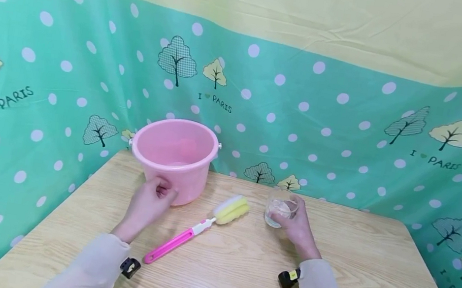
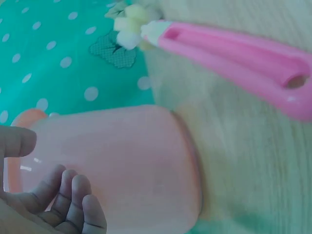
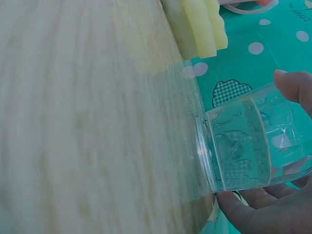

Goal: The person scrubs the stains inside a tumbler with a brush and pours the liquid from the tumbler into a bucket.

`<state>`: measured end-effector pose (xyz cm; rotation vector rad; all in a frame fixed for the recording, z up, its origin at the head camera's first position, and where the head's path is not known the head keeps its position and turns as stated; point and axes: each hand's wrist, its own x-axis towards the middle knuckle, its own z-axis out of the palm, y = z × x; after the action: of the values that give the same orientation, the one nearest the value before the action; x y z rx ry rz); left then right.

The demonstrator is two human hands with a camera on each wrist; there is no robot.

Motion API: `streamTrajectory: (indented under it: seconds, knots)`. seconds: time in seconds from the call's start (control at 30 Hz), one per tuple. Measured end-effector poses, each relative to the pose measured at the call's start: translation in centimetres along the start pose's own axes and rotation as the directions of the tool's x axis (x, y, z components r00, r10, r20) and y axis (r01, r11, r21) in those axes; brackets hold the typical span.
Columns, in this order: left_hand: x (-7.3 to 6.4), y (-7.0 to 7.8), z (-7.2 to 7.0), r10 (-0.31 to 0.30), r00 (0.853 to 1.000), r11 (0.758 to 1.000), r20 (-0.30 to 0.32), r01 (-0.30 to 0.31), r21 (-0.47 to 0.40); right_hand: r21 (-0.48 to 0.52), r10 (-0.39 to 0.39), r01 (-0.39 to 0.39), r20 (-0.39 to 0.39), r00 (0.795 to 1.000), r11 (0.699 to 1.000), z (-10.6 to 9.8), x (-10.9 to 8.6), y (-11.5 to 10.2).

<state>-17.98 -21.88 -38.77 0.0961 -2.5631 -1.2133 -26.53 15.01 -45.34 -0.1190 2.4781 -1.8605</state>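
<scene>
A clear drinking glass [image 1: 275,214] stands at the right of the table, with what looks like water in its lower part. My right hand [image 1: 300,228] grips it from the right side, thumb in front and fingers behind. In the right wrist view, the glass [image 3: 241,148] has its base right at the tabletop. My left hand [image 1: 149,207] is in front of a pink bucket [image 1: 189,185], fingers loosely bent and holding nothing. The left wrist view shows the thumb apart from the fingers, overlapping the bucket wall [image 2: 122,161].
Between my hands lies a sponge bottle brush with a pink handle [image 1: 173,245] and a yellow and white sponge head [image 1: 231,209]. The wooden table [image 1: 239,269] ends at a green dotted cloth [image 1: 330,109] behind and at the sides. A black wrist camera [image 1: 288,278] sits at my right cuff.
</scene>
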Motion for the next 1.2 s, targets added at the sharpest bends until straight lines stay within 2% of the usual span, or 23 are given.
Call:
streamTrajectory:
  seconds: [0.13,0.33,0.53,0.83,1.0,1.1,1.2]
  knots:
    - [0.3,0.0,-0.7,-0.002,1.0,1.0,-0.024,0.002,-0.026,0.006,-0.001,0.001,0.003,1.0,1.0,0.0,-0.1,0.0]
    - [0.6,0.1,-1.7,-0.023,0.999,1.0,-0.04,0.023,-0.02,0.009,0.003,-0.003,0.005,1.0,1.0,0.1,-0.2,0.1]
    - [0.7,-0.1,-2.0,-0.063,0.995,0.997,-0.082,0.06,-0.045,-0.001,0.008,-0.008,-0.003,1.0,1.0,0.1,-0.2,0.1]
    - [1.1,-0.3,-2.7,-0.13,0.974,0.988,-0.183,0.113,-0.103,-0.021,0.022,-0.022,-0.003,1.0,1.0,0.0,-0.3,0.1]
    - [1.4,-0.8,-2.8,-0.173,0.958,0.977,-0.229,0.139,-0.16,-0.024,0.02,-0.02,-0.003,1.0,1.0,0.0,-0.3,-0.1]
    - [1.5,-1.1,-2.8,-0.194,0.952,0.97,-0.238,0.15,-0.19,-0.031,0.026,-0.026,-0.003,1.0,0.999,0.1,-0.2,-0.2]
    - [1.7,-1.4,-2.9,-0.211,0.952,0.963,-0.224,0.163,-0.215,-0.029,0.028,-0.028,-0.002,1.0,0.999,0.0,-0.2,-0.3]
